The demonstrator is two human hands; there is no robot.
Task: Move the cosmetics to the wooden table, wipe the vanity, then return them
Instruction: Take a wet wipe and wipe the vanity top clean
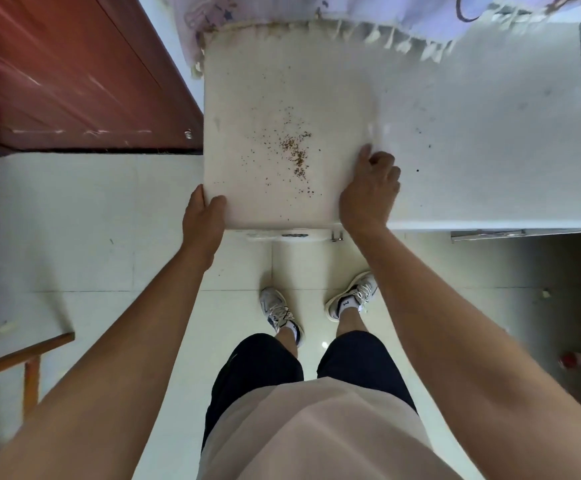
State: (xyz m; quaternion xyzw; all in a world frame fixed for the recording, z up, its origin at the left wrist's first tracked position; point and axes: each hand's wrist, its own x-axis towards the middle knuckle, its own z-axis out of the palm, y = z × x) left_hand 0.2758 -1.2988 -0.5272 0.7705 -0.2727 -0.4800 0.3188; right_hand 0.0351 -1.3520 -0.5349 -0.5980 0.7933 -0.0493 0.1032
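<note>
Cosmetics are nowhere in my view: none sit on the white vanity worktop (472, 133) that fills the centre and right of the frame, and I cannot see where they are now. That makes me judge the first step, clearing them to the wooden table, as done, though the only wood I see is a reddish-brown surface (57, 71) at upper left and I cannot tell whether that is the table meant.

What I have under my hands is a pale cream mat or board (275, 81) lying at the left end of the vanity, with brown crumbs (296, 150) scattered over its middle. My left hand (204, 220) has its grip clamped on the near left corner, thumb on top and fingers hidden below. My right hand (368, 192) rests on the right edge, fingers curled down; whether it truly pinches the edge or only presses on it I cannot tell.

Dark specks also dot the bare worktop at centre right, so I judge the wiping unfinished. No cloth is in sight. A fringed lilac fabric (368, 12) lies along the top of the frame. Returning the cosmetics is all to come.
</note>
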